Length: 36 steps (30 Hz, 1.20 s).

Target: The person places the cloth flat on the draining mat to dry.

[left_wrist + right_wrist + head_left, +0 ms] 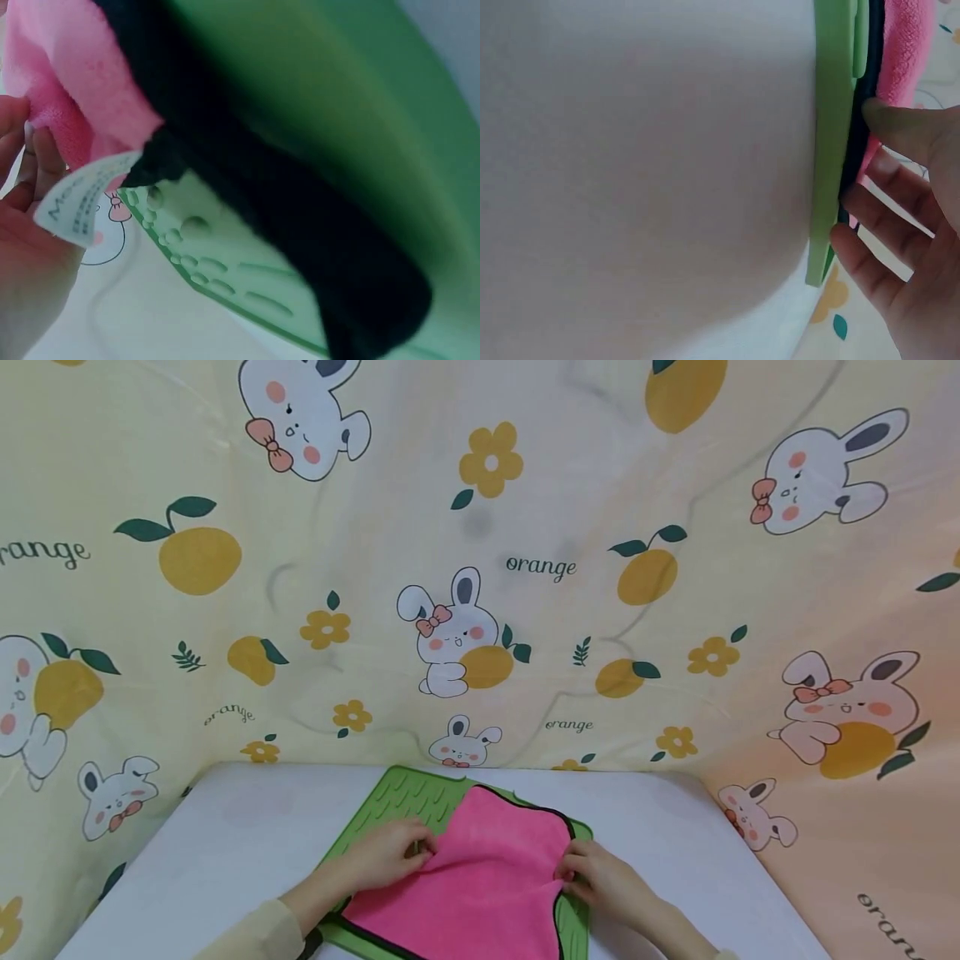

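A pink towel (487, 877) with a black border lies spread over a green tray-like board (408, 797) with raised bumps and ridges. At the towel's left side, my left hand (393, 847) pinches a fold of it between thumb and fingers. A white printed label (88, 199) hangs from the black trim (300, 217) beside that hand. On the opposite side, my right hand (600, 881) pinches the towel's black edge, its fingertips right at the rim of the board in the right wrist view. A crease runs across the towel between both hands.
The board rests on a white table (247, 827). Behind and at both sides rises a cream cloth backdrop (397, 527) printed with rabbits, oranges and flowers. Part of a black thing (311, 942) shows at the board's near left corner.
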{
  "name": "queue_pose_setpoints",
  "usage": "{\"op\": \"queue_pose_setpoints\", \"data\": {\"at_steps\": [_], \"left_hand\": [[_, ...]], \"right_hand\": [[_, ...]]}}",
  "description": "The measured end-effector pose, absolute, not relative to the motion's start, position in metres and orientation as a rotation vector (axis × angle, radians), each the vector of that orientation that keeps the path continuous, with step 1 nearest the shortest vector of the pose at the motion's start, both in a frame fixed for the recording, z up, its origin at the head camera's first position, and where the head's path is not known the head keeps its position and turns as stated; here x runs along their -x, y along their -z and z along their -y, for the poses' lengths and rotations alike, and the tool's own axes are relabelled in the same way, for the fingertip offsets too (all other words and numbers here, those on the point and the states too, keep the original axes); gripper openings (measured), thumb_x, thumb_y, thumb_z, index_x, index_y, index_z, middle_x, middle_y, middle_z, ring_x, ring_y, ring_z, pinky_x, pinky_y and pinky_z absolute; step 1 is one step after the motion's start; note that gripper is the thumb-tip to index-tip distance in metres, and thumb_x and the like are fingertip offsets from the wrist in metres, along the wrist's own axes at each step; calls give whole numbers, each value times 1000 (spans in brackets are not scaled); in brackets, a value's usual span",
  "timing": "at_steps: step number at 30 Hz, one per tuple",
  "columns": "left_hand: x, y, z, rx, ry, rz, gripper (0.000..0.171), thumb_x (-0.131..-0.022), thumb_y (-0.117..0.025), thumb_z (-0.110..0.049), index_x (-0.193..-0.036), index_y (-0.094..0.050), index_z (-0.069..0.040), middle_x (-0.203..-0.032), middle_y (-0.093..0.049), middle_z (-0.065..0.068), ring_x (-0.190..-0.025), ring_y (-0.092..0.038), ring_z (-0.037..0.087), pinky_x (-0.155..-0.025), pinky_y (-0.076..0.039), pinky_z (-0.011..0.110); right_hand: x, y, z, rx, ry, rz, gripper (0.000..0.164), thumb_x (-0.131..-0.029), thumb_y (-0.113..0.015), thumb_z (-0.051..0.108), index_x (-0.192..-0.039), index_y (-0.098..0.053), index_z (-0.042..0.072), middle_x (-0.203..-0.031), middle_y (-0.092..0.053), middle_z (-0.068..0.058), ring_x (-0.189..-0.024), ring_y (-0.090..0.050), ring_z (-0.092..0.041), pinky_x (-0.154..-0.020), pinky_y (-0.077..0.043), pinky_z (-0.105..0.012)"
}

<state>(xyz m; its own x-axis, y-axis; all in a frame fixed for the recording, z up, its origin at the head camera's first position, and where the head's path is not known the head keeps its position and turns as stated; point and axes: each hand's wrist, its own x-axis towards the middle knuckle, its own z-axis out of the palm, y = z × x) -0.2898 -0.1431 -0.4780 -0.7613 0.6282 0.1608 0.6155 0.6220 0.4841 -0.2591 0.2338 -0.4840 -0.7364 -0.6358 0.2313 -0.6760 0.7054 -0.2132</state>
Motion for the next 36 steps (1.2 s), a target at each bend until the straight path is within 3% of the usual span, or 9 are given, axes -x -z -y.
{"op": "queue_pose_setpoints", "data": {"at_steps": [8, 15, 20, 32, 36], "left_hand": [[291, 477, 141, -1012, -882, -2711, 8, -91, -63, -17, -96, -68, -21, -87, -56, -15, -75, -52, 0, -65, -47, 20], [300, 476, 139, -876, -1178, -2672, 11, -94, -58, -13, -101, -66, -10, -86, -60, -4, -71, -54, 10, -59, -47, 23], [310, 478, 135, -777, -1283, -2654, 14, -94, -57, -11, -102, -65, -3, -88, -61, 2, -69, -57, 11, -56, -48, 26], [321, 488, 125, -804, -1061, -2686, 12, -92, -60, -18, -99, -68, -13, -89, -64, -6, -85, -58, 11, -74, -49, 32], [321, 491, 124, -793, -1063, -2660, 11, -91, -61, -18, -98, -68, -12, -89, -64, -5, -85, -58, 10, -72, -49, 31]], "right_hand": [[264, 471, -230, -1083, -540, 2903, 7, -86, -70, 25, -92, -68, 27, -93, -56, 13, -85, -54, -5, -75, -49, -28], [268, 464, -212, -998, -720, 2859, 13, -88, -68, 21, -101, -67, 23, -97, -59, 9, -83, -57, -11, -71, -48, -27], [274, 467, -192, -901, -789, 2860, 16, -89, -67, 21, -104, -67, 24, -103, -59, 8, -92, -59, -14, -77, -51, -33], [290, 477, -155, -991, -791, 2802, 20, -86, -68, 10, -105, -68, 17, -99, -63, 6, -89, -59, -9, -76, -50, -27], [295, 480, -150, -984, -738, 2846, 19, -86, -68, 10, -104, -68, 17, -95, -62, 8, -85, -56, -5, -73, -49, -24]]}}
